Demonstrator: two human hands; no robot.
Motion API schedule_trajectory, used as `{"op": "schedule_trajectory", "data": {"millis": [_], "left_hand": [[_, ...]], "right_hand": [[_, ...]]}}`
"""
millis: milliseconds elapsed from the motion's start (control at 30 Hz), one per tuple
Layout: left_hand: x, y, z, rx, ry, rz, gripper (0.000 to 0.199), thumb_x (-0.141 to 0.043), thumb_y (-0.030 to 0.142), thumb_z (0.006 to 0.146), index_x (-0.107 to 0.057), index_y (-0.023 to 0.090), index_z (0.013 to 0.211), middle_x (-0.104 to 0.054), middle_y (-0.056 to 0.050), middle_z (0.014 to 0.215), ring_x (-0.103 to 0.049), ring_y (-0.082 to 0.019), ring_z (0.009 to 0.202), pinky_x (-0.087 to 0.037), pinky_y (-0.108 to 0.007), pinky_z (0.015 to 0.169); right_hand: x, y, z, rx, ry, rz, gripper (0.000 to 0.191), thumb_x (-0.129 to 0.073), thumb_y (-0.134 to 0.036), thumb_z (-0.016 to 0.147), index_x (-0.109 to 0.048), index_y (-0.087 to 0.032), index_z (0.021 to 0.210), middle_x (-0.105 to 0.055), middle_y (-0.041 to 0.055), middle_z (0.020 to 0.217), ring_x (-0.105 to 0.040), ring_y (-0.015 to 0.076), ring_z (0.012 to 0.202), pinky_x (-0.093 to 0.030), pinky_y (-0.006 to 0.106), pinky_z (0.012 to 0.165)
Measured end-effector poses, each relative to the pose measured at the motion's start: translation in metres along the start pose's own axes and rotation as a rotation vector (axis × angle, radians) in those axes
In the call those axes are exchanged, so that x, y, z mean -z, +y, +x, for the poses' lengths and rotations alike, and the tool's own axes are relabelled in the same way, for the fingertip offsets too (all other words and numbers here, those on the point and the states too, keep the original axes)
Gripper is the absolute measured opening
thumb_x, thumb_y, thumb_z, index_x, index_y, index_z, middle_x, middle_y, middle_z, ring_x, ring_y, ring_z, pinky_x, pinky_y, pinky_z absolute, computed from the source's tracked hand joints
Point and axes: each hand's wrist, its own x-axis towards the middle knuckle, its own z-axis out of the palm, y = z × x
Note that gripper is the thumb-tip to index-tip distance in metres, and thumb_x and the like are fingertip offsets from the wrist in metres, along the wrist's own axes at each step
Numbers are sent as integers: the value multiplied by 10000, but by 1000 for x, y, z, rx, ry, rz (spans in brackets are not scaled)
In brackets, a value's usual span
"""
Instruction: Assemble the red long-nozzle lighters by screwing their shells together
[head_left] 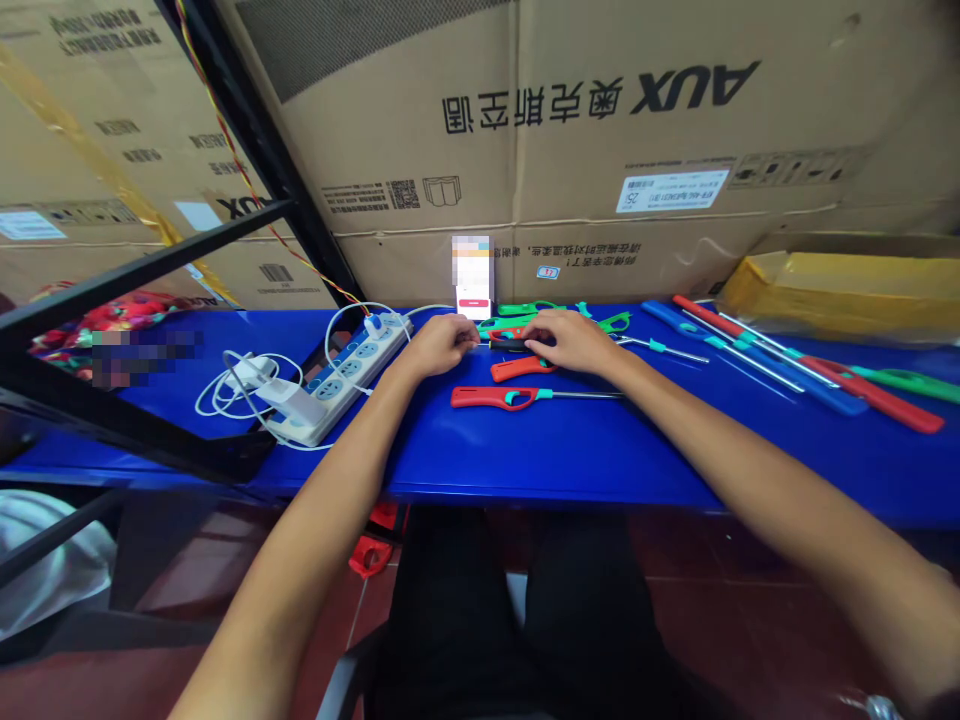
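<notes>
My right hand (568,340) is closed, fingers bent over a small black-handled screwdriver (507,346) whose thin shaft points left. My left hand (442,344) is closed at the shaft's tip; what its fingertips pinch is too small to make out. Under and beside my right hand lies a red long-necked lighter (517,369), partly covered. Nearer me rests another red lighter (495,398) with a turquoise trigger and a metal tube pointing right. Behind the hands, green lighters (531,309) lie close together, partly hidden.
A phone (473,285) with a lit screen leans against the large cardboard box (570,200). Left stands a power strip (349,375) with white cables beside a black metal frame (247,225). Right lie several blue, red and green lighters (870,392) and a yellow-taped carton (840,295).
</notes>
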Motion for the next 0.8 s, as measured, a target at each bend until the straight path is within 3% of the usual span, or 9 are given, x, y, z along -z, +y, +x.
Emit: {"op": "schedule_trajectory", "data": {"millis": [333, 633, 800], "left_hand": [[-4, 1, 2, -7, -5, -23, 145, -647, 130, 931, -778, 192, 939, -807, -90, 946, -704, -224, 867, -486, -335, 795], [-6, 3, 3, -33, 60, -28, 122, -671, 182, 999, -789, 205, 981, -832, -94, 1049, -732, -253, 995, -518, -371, 912], [-3, 1, 3, -24, 95, -62, 91, -708, 228, 1012, -795, 209, 991, -835, -72, 1020, -729, -230, 948, -519, -350, 896]], "right_hand": [[-3, 4, 1, -45, -42, 8, 187, -700, -284, 1007, -859, -239, 1094, -857, 99, 1114, -761, 293, 1005, -554, 429, 882], [-4, 7, 4, -106, -87, 100, 249, -752, -353, 990, -887, -241, 1167, -842, 81, 1016, -725, 253, 860, -508, 396, 786], [-2, 12, 5, -79, 16, 78, 252, -734, -381, 1013, -854, -211, 1154, -761, 116, 1087, -685, 273, 930, -505, 419, 839]]}}
